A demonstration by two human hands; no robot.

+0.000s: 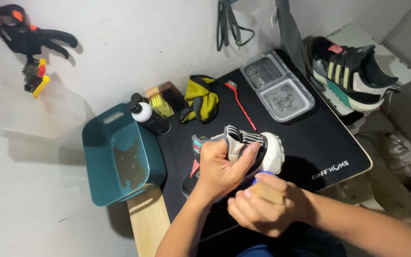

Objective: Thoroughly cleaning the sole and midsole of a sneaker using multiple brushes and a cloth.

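My left hand (220, 171) grips a sneaker (258, 147) by its tongue and collar, holding it on its side over a black mat (310, 138). The shoe is dark with grey stripes and a white knobbly sole. My right hand (265, 204) is closed on a wooden-handled brush (265, 190), pressed against the shoe's lower side near the sole. The brush's bristles are hidden behind my fingers.
A teal plastic tub (120, 159) with water stands left of the mat. Behind the shoe are a dark pump bottle (148, 116), a yellow-bristled brush (160, 102), a yellow-black cloth (200, 97), a thin red brush (239, 102) and a clear tray (279, 85). The second sneaker (350, 74) rests at the right.
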